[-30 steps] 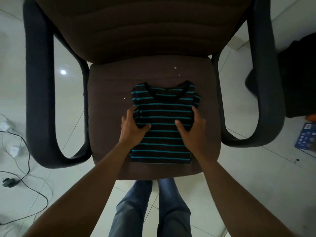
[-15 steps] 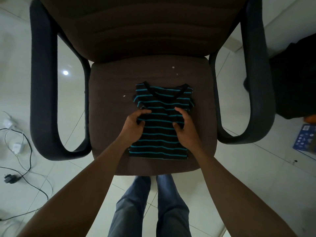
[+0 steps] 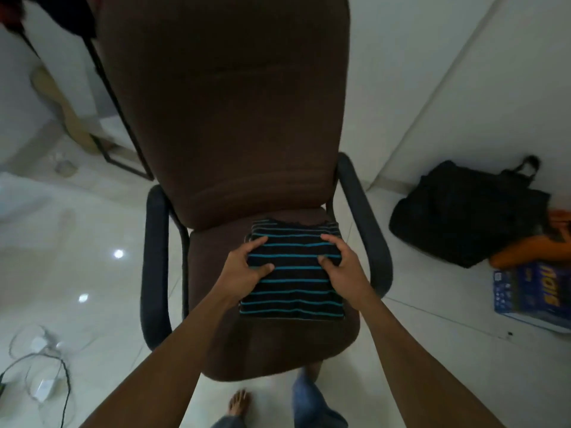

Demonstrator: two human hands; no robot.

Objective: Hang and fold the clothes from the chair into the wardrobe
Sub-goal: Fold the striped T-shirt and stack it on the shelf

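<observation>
The folded striped shirt (image 3: 293,285) lies over the brown chair seat (image 3: 216,335), between the two hands. The left hand (image 3: 244,270) grips its left side. The right hand (image 3: 343,267) grips its right side. Both thumbs are on top.

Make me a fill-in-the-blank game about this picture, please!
The folded striped shirt is at the seat of a brown ____.
The left hand and right hand both grip the ____.
The bag on the floor is coloured ____.
Missing words: chair, shirt, black.
</observation>
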